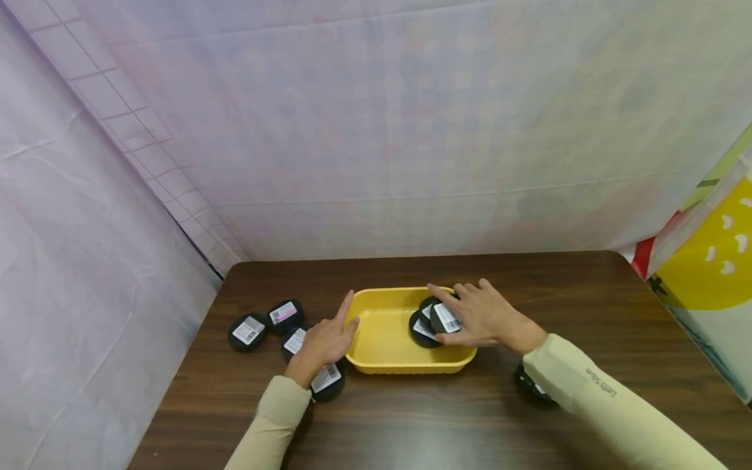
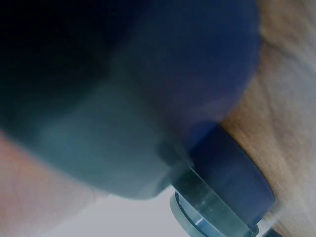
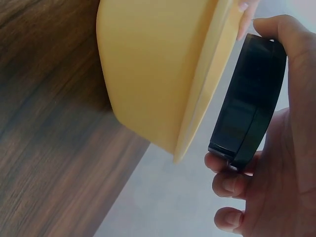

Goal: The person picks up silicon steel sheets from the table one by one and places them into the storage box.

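A yellow plastic basin [image 1: 384,326] stands on the table. Over its right end my right hand [image 1: 490,316] grips a round black case [image 1: 448,318] with a white barcode label; in the right wrist view the case [image 3: 249,101] is pinched by its edge between thumb and fingers, above the basin's rim. Under it, two similar labelled cases [image 1: 420,331] lie inside the basin, partly covered. My left hand [image 1: 325,341] is at the basin's left rim, index finger straight and thumb spread over the edge. Dark round cases [image 2: 232,173] fill much of the left wrist view, blurred up close.
Several more black cases [image 1: 247,331] lie on the brown wooden table [image 1: 423,418] left of the basin, some partly under my left hand and wrist. Another case [image 1: 531,386] sits beneath my right sleeve. Pale cloth sheets [image 1: 376,143] hang behind and beside the table.
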Action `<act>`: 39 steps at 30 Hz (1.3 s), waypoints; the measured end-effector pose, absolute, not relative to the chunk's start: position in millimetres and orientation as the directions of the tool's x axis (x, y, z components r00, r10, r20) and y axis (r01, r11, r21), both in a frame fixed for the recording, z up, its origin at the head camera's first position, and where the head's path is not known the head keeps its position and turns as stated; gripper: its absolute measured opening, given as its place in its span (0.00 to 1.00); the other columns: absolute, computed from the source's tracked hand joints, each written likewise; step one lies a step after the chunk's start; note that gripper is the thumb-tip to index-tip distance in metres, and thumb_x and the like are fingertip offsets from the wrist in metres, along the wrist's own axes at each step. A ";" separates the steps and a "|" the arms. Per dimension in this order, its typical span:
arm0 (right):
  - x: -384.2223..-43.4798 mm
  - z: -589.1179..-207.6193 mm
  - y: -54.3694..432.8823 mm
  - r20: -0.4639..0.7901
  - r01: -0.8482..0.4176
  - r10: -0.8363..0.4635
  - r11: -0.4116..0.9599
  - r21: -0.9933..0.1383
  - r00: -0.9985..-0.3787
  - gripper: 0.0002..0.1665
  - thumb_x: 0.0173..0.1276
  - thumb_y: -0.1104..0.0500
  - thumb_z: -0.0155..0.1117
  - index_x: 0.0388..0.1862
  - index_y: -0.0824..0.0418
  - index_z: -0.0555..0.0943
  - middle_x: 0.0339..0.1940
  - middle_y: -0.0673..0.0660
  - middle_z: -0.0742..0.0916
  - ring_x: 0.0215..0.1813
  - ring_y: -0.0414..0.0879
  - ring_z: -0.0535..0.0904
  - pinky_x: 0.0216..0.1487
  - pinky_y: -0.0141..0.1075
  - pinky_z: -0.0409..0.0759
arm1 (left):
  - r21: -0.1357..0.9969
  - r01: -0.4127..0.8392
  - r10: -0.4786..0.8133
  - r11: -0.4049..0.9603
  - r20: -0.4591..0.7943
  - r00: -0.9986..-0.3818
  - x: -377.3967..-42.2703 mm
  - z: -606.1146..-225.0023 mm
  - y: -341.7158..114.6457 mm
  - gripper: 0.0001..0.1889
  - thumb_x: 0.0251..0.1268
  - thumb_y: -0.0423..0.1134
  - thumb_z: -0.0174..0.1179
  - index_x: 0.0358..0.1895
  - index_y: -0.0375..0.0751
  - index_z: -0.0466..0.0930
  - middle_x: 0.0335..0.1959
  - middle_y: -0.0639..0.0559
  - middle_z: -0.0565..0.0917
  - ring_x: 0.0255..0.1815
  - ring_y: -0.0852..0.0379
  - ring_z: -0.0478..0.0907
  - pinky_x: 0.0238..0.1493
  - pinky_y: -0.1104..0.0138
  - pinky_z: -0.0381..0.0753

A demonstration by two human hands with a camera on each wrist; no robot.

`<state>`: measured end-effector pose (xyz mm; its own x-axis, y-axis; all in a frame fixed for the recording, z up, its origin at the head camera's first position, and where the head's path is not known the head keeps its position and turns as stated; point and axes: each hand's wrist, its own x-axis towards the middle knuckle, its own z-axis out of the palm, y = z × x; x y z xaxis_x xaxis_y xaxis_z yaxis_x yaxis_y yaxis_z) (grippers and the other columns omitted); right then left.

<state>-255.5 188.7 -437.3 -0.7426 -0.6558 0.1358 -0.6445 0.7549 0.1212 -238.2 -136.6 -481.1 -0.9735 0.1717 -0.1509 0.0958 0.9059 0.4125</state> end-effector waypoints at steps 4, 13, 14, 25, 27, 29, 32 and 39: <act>-254.9 -438.4 183.7 0.124 -0.648 -0.661 0.750 0.132 -0.740 0.57 0.58 0.22 0.56 0.78 0.52 0.62 0.45 0.59 0.84 0.45 0.54 0.79 0.42 0.47 0.67 | 0.414 0.087 0.168 0.906 -0.162 -0.972 -238.9 -481.8 -136.3 0.33 0.80 0.58 0.35 0.80 0.67 0.33 0.56 0.37 0.82 0.43 0.43 0.82 0.46 0.48 0.76; -254.3 -443.1 174.6 0.080 -0.655 -0.665 0.746 0.117 -0.743 0.59 0.59 0.19 0.50 0.78 0.53 0.61 0.57 0.62 0.83 0.54 0.57 0.79 0.48 0.50 0.69 | 0.413 0.096 0.171 0.906 -0.150 -0.974 -238.6 -482.5 -136.3 0.33 0.80 0.58 0.35 0.81 0.65 0.35 0.55 0.36 0.83 0.43 0.43 0.83 0.45 0.49 0.77; -253.9 -443.4 173.7 0.080 -0.658 -0.667 0.745 0.113 -0.741 0.59 0.59 0.19 0.51 0.78 0.54 0.61 0.57 0.62 0.83 0.54 0.57 0.79 0.48 0.50 0.69 | 0.414 0.097 0.172 0.905 -0.149 -0.974 -238.4 -482.4 -136.6 0.33 0.80 0.58 0.35 0.81 0.65 0.34 0.54 0.36 0.83 0.43 0.42 0.83 0.45 0.49 0.77; -252.2 -450.0 168.9 0.116 -0.685 -0.701 0.713 0.150 -0.704 0.57 0.59 0.21 0.54 0.77 0.53 0.63 0.46 0.59 0.83 0.48 0.52 0.79 0.43 0.48 0.68 | 0.413 0.098 0.173 0.906 -0.147 -0.974 -238.8 -481.8 -136.7 0.33 0.79 0.58 0.35 0.81 0.66 0.34 0.55 0.36 0.83 0.43 0.42 0.83 0.45 0.48 0.77; -251.8 -450.8 168.1 0.127 -0.689 -0.705 0.709 0.151 -0.698 0.56 0.59 0.21 0.53 0.77 0.54 0.64 0.45 0.59 0.83 0.47 0.52 0.79 0.44 0.48 0.69 | 0.413 0.098 0.173 0.905 -0.148 -0.974 -239.2 -481.9 -136.8 0.33 0.79 0.58 0.35 0.81 0.66 0.34 0.55 0.36 0.83 0.44 0.42 0.83 0.46 0.48 0.77; -251.4 -451.5 166.7 0.126 -0.694 -0.710 0.704 0.150 -0.692 0.55 0.61 0.21 0.52 0.77 0.54 0.64 0.45 0.59 0.83 0.47 0.52 0.79 0.46 0.50 0.70 | 0.413 0.100 0.175 0.905 -0.148 -0.973 -239.6 -482.3 -137.2 0.33 0.79 0.58 0.35 0.81 0.66 0.34 0.55 0.36 0.83 0.44 0.42 0.83 0.46 0.48 0.77; -250.5 -453.5 163.7 0.125 -0.708 -0.722 0.692 0.141 -0.680 0.54 0.62 0.22 0.52 0.77 0.54 0.65 0.45 0.60 0.84 0.48 0.54 0.80 0.49 0.53 0.71 | 0.416 0.100 0.176 0.904 -0.148 -0.973 -239.8 -482.7 -137.5 0.33 0.79 0.59 0.35 0.80 0.67 0.34 0.55 0.36 0.82 0.44 0.42 0.83 0.46 0.48 0.77; -247.4 -459.1 156.7 0.106 -0.724 -0.738 0.675 0.145 -0.667 0.55 0.62 0.19 0.47 0.76 0.52 0.65 0.50 0.59 0.85 0.52 0.53 0.80 0.59 0.56 0.71 | 0.426 0.090 0.173 0.900 -0.159 -0.972 -239.4 -482.8 -137.8 0.33 0.79 0.59 0.35 0.80 0.70 0.32 0.57 0.36 0.82 0.45 0.42 0.82 0.47 0.48 0.76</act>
<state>-247.4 156.7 -459.1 -0.6668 -0.7376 0.1063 -0.7236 0.6749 0.1446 -239.4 -137.8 -482.8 -0.9719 0.1731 -0.1595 0.0905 0.9002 0.4260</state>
